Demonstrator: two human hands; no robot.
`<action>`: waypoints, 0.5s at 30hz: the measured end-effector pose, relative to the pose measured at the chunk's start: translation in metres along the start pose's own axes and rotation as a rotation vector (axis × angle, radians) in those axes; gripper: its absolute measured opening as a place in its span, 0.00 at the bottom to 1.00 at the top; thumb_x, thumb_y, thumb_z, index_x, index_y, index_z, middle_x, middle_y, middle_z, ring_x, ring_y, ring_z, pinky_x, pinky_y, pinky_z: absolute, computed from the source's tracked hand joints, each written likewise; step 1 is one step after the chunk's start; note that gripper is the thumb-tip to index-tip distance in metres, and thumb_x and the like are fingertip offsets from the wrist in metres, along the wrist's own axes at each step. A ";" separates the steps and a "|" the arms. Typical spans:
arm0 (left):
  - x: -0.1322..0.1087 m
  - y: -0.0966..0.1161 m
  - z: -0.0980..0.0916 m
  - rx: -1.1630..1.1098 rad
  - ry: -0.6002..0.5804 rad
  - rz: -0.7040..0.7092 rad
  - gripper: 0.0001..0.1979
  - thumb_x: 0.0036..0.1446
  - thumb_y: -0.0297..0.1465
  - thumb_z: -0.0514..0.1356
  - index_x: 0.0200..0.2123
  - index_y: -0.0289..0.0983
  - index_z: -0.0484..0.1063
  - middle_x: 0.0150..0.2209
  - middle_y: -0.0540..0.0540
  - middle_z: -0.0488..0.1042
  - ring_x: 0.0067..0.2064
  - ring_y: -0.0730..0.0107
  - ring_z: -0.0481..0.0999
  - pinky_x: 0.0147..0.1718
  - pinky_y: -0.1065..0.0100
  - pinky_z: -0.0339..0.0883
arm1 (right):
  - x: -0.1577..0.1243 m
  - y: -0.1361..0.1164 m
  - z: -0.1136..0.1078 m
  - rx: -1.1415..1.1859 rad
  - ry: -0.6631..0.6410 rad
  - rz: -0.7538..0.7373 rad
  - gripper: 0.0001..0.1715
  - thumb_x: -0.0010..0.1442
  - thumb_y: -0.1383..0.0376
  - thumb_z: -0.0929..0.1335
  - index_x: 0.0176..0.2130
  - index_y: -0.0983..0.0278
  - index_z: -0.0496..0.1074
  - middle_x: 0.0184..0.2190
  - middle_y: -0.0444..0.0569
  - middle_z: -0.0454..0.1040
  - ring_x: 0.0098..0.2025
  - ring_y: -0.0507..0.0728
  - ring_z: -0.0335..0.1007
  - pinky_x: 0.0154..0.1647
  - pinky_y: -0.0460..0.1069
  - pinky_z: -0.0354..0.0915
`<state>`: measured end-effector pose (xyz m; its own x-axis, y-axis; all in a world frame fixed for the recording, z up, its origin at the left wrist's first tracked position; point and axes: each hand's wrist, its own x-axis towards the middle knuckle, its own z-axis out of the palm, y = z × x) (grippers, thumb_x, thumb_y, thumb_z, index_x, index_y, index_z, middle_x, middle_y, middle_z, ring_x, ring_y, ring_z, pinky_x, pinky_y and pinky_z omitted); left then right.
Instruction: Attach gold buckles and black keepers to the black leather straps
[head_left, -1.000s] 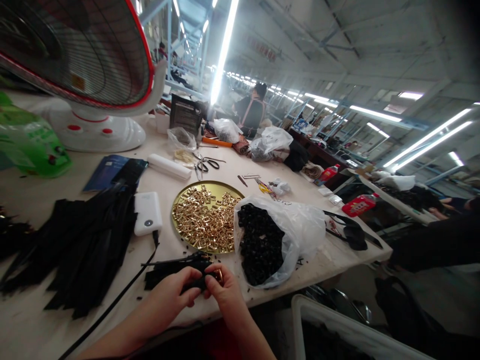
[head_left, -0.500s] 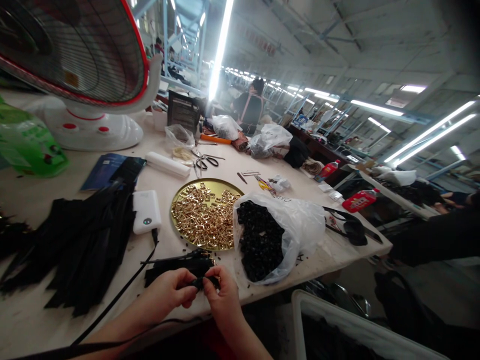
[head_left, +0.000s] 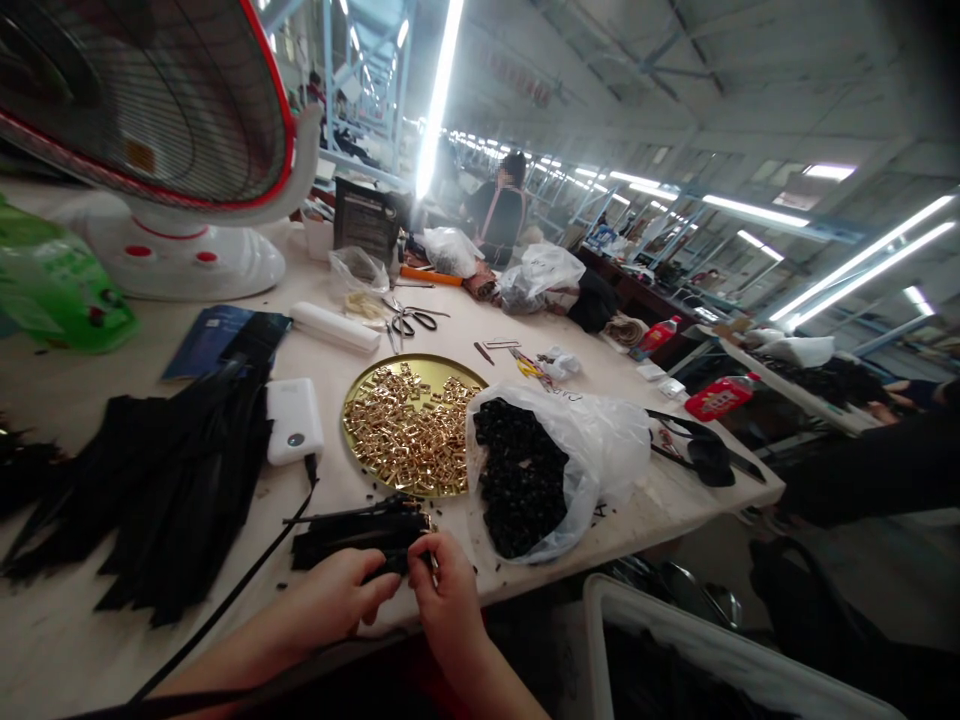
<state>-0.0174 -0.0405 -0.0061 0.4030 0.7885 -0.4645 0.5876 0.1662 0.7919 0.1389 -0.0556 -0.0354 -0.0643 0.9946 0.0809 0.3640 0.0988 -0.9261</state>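
My left hand (head_left: 341,592) is over the table's front edge, its thumb and index finger apart, with black showing in the gap. Close beside it, my right hand (head_left: 448,590) has thumb and fingers pinched together; what is between them is mostly hidden. Just beyond both hands lies a bundle of black straps (head_left: 337,535) with gold glints at its right end. Behind the bundle, a round gold tray (head_left: 435,370) bears many small gold buckles (head_left: 405,435). A clear plastic bag (head_left: 600,440) to the right spills open, showing small black pieces (head_left: 521,475).
Long black strips (head_left: 180,490) and a white power bank (head_left: 294,420) with a black cable (head_left: 247,570) lie at left. A fan (head_left: 195,255) and green bottle (head_left: 60,280) stand behind. Scissors (head_left: 412,320) lie farther back. A white bin (head_left: 600,620) sits below the table edge at right.
My left thumb and index finger have parted from their pinch on a small black piece. My right hand stays pinched. The thin black strap across my left forearm has dropped lower.
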 end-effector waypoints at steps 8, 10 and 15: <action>-0.004 0.003 0.002 0.074 0.028 0.011 0.12 0.51 0.37 0.49 0.21 0.38 0.64 0.19 0.52 0.69 0.21 0.71 0.68 0.20 0.73 0.56 | 0.000 -0.006 -0.016 -0.227 -0.162 -0.179 0.06 0.55 0.71 0.62 0.31 0.63 0.68 0.28 0.46 0.69 0.32 0.53 0.65 0.31 0.46 0.60; -0.006 0.007 -0.001 0.141 0.038 0.044 0.14 0.52 0.38 0.49 0.22 0.38 0.67 0.20 0.52 0.72 0.22 0.70 0.70 0.22 0.72 0.57 | 0.002 -0.010 -0.019 -0.235 -0.187 -0.169 0.06 0.54 0.71 0.63 0.32 0.63 0.68 0.29 0.46 0.70 0.32 0.53 0.66 0.32 0.46 0.61; -0.008 0.012 0.000 0.215 0.023 0.046 0.15 0.53 0.35 0.47 0.23 0.38 0.70 0.22 0.51 0.74 0.23 0.70 0.72 0.22 0.73 0.58 | 0.005 -0.010 -0.020 -0.194 -0.289 -0.131 0.06 0.53 0.72 0.64 0.30 0.62 0.69 0.29 0.46 0.70 0.33 0.53 0.66 0.33 0.47 0.62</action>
<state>-0.0138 -0.0448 0.0068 0.4187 0.8058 -0.4187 0.7057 0.0015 0.7085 0.1533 -0.0514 -0.0185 -0.3713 0.9265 0.0608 0.5032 0.2558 -0.8254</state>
